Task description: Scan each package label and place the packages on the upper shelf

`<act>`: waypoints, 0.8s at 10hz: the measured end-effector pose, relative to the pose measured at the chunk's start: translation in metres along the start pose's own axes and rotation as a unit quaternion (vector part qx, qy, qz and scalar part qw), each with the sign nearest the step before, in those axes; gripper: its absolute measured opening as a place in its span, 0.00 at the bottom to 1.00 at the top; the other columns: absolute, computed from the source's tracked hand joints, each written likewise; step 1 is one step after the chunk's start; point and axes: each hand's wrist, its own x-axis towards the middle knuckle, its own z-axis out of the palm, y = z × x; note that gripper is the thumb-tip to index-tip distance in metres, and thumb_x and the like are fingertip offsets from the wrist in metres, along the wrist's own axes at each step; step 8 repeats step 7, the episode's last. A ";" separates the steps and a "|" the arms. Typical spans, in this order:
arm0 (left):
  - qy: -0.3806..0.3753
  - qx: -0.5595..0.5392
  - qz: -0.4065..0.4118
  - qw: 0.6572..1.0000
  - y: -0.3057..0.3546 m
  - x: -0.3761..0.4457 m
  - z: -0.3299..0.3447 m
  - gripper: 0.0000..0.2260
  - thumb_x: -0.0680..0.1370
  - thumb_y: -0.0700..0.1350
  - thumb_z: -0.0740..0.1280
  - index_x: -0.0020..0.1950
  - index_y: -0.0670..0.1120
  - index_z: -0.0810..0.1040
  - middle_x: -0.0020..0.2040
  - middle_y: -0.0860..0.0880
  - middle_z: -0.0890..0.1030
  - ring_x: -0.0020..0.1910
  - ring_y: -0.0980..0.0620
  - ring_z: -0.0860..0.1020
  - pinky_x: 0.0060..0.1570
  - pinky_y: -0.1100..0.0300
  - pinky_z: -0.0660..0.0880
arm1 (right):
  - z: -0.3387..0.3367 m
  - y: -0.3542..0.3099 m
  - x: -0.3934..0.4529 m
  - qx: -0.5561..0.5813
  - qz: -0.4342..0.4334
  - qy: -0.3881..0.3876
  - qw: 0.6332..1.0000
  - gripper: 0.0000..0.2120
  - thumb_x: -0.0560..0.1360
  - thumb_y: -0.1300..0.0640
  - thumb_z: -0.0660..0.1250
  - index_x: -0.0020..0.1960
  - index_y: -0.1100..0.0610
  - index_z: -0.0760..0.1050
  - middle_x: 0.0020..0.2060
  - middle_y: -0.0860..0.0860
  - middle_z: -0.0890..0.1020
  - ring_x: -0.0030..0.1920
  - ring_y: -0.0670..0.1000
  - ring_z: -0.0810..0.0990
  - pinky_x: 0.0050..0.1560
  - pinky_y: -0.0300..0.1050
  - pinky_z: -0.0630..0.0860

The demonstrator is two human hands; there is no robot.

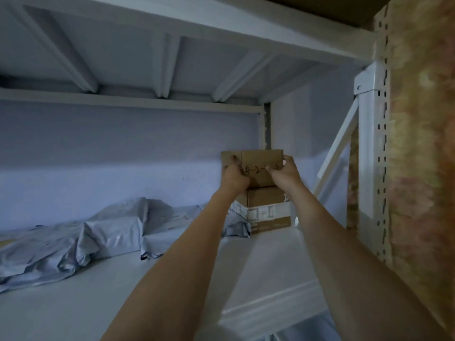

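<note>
White shelf: both hands' fingers clamped on cardboard box, hiding handwritten number.

Both arms stretched forward; left hand and right hand raised, fingers curled, gripping.

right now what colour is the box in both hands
Brown cardboard box with black handwriting, seen in the head view.

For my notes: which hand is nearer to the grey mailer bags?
Left. The left hand grips the cardboard box on the side facing the grey mailer bags; the right hand grips its far side.
</note>
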 end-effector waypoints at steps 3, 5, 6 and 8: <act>-0.001 0.049 -0.044 0.998 0.003 0.018 0.018 0.35 0.72 0.46 0.73 0.73 0.39 0.59 0.57 0.42 0.79 0.56 0.43 0.78 0.59 0.46 0.76 | 0.001 0.003 0.024 -0.065 0.009 0.010 0.998 0.27 0.77 0.58 0.70 0.72 0.55 0.64 0.64 0.55 0.77 0.64 0.57 0.76 0.59 0.46 0.73; -0.010 0.028 -0.068 0.997 -0.001 0.010 0.021 0.40 0.73 0.48 0.73 0.77 0.41 0.54 0.59 0.45 0.78 0.63 0.42 0.75 0.65 0.47 0.72 | 0.004 -0.007 0.013 -0.094 0.043 0.033 0.994 0.29 0.77 0.59 0.69 0.73 0.58 0.60 0.67 0.59 0.74 0.65 0.60 0.75 0.66 0.53 0.73; -0.007 0.014 -0.082 0.997 0.002 -0.005 0.006 0.36 0.77 0.48 0.68 0.78 0.39 0.54 0.69 0.40 0.73 0.70 0.40 0.68 0.68 0.50 0.70 | 0.011 -0.016 -0.003 -0.105 0.060 0.105 0.987 0.32 0.74 0.59 0.67 0.73 0.58 0.58 0.67 0.62 0.70 0.64 0.64 0.73 0.66 0.59 0.72; 0.042 0.026 -0.084 0.995 0.003 -0.015 -0.016 0.28 0.80 0.49 0.63 0.75 0.38 0.59 0.70 0.36 0.70 0.70 0.39 0.69 0.65 0.53 0.70 | 0.015 -0.027 -0.019 -0.118 0.032 0.159 0.980 0.30 0.73 0.59 0.66 0.72 0.60 0.60 0.66 0.64 0.69 0.64 0.65 0.71 0.64 0.58 0.71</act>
